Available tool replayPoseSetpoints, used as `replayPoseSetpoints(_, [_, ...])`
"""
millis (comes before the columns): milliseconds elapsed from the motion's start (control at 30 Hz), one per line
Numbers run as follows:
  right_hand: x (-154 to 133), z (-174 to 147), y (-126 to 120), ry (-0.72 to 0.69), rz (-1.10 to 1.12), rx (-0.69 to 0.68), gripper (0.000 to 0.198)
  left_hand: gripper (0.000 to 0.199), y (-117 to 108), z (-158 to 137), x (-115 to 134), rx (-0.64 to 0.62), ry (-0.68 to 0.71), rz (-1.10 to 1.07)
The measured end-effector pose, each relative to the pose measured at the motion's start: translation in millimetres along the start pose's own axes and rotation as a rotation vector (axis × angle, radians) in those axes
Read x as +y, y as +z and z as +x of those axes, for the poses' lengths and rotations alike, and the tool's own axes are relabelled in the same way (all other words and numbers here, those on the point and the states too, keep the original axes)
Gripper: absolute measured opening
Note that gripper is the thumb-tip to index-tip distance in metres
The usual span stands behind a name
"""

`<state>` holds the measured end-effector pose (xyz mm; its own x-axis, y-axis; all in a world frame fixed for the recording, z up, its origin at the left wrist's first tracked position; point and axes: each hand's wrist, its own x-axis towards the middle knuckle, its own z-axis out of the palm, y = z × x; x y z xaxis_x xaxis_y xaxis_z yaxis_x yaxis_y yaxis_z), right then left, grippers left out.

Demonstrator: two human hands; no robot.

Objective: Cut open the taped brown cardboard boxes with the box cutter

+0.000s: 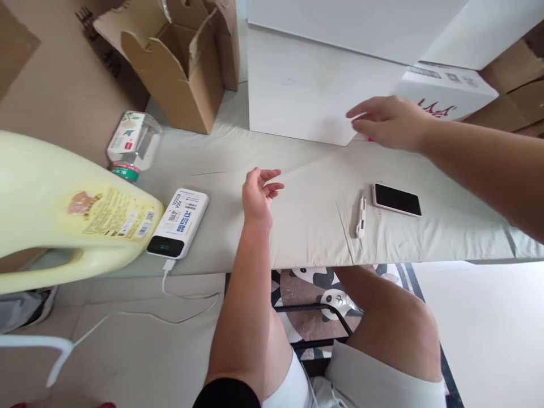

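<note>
White shorts and bare legs sit closest, at five to six o'clock, below the edge of a cloth-covered table. On the cloth, a white power bank lies at nine o'clock with a cable attached. A slim white tool and a dark-screened phone lie near each other at three o'clock.

At the centre, the left hand is above the cloth, fingers loosely curled and holding nothing. The right hand is at two o'clock, with only a narrow gap between thumb and fingers. Beneath it shows a sliver of a red object; I cannot tell whether it is gripped. It looks small and probably light, suited to a fingertip pinch; its stiffness is hidden.

Farthest, at twelve to one o'clock, stands a white carton, seemingly stiff, smooth and dentable at the corners, best held with flat palms on opposite sides. Its weight cannot be judged.
</note>
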<state>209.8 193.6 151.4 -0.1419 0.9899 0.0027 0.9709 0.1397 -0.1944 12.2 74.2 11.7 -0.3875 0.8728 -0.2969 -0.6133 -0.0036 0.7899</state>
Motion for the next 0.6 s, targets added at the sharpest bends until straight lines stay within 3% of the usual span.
replayPoseSetpoints(133, [-89.2, 13.6, 36.3, -0.441, 0.158, -0.135, 0.043, 0.035, -10.4, 1.7, 10.2, -0.002, -0.023, -0.032])
replayPoseSetpoints(200, [-135.5, 27.2, 52.0, -0.559, 0.188, -0.126, 0.045, 0.033, -14.0, 4.6, 14.1, 0.013, -0.025, -0.066])
replayPoseSetpoints(300, [-200.1, 51.9, 70.1, -0.595, 0.207, -0.103, 0.044, 0.032, -17.6, 9.9, 16.5, 0.04, -0.034, -0.116])
replayPoseSetpoints(400, [-244.7, 71.9, 85.0, -0.605, 0.224, -0.092, 0.036, 0.032, -19.9, 13.6, 16.6, 0.037, -0.066, -0.127])
replayPoseSetpoints(500, [-264.3, 80.1, 96.2, -0.605, 0.232, -0.093, 0.032, 0.031, -21.6, 14.3, 17.4, 0.016, -0.08, -0.121])
replayPoseSetpoints(600, [-270.6, 79.0, 98.6, -0.63, 0.251, -0.004, 0.033, 0.03, -22.3, 13.2, 18.8, 0.058, -0.062, -0.138])
